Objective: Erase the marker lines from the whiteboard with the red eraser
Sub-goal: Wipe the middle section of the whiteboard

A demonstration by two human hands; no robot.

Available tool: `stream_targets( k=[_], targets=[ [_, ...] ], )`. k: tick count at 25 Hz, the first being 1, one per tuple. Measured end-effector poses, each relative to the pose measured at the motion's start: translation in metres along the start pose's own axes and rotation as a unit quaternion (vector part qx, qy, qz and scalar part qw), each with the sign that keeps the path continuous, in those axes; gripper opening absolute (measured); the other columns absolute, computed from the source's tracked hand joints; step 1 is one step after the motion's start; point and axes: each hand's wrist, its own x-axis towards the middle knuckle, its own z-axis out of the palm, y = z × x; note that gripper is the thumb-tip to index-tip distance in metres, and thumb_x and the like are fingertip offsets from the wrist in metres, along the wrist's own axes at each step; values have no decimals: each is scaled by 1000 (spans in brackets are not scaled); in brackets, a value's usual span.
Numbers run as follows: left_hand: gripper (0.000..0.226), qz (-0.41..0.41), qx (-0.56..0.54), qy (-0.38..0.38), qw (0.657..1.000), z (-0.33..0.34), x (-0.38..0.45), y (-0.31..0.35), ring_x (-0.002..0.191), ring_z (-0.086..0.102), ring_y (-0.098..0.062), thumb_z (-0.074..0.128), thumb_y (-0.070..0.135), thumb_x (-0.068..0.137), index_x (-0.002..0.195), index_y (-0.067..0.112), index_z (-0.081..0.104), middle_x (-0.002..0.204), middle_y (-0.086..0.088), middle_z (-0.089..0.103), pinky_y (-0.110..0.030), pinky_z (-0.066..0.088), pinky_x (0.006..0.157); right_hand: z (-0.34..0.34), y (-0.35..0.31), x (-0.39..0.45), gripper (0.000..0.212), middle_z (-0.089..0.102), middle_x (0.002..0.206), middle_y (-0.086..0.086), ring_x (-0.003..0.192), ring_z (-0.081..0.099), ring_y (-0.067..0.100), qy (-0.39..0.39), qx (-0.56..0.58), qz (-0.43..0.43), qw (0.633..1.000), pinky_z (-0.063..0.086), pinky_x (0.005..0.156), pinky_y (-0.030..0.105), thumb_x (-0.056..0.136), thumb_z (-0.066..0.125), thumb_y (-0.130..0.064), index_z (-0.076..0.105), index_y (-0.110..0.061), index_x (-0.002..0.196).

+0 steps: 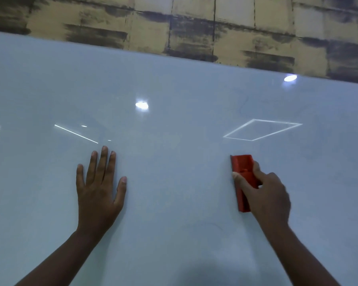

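Gripping the blocky red eraser (242,180) on the glossy whiteboard (174,89), the right hand (265,195) curls; the left hand (99,186) lies flat, lower left.

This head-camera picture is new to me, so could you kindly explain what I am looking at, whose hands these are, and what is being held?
There is no machine here: a person wears one wide-angle camera on the head, looking forward and down at their own two bare hands. The big glossy white whiteboard fills most of the view; the bright spots and the slanted bright outline on it look like reflected lights, not drawings. Only faint marker traces show, hard to make out. Above the board is a tan wall with dark smudged blocks. The left hand lies flat on the board, fingers straight. The right hand grips the red rectangular plastic eraser, which looks pressed against the board.
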Motion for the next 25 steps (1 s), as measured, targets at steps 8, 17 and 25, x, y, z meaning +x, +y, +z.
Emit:
stream_targets(
  k=[8, 17, 25],
  targets=[
    [70, 35, -3, -50, 998, -13, -33, -13, 165, 16, -29, 40, 43, 107, 168, 12, 29, 178, -7, 18, -55, 11, 133, 60, -39, -108, 68, 47, 88, -3, 76, 50, 16, -52, -88, -219, 970, 51, 53, 31, 85, 54, -71, 56, -32, 141],
    [67, 45, -5, -42, 998, -14, -68, -17, 164, 19, -34, 42, 39, 108, 166, 8, 32, 176, -13, 22, -56, 12, 133, 7, 38, -61, 80, 46, 95, -2, 95, 54, 23, -13, 0, 15, 1000, 47, 76, 38, 78, 53, -81, 45, -45, 149],
    [68, 46, 19, -72, 996, -14, -81, -14, 165, 10, -35, 36, 38, 111, 170, 9, 19, 178, -15, 11, -61, 8, 132, 60, 18, -161, 70, 46, 91, 5, 88, 54, 33, 20, -9, 20, 1000, 50, 70, 41, 86, 65, -60, 56, -24, 145]
  ],
)
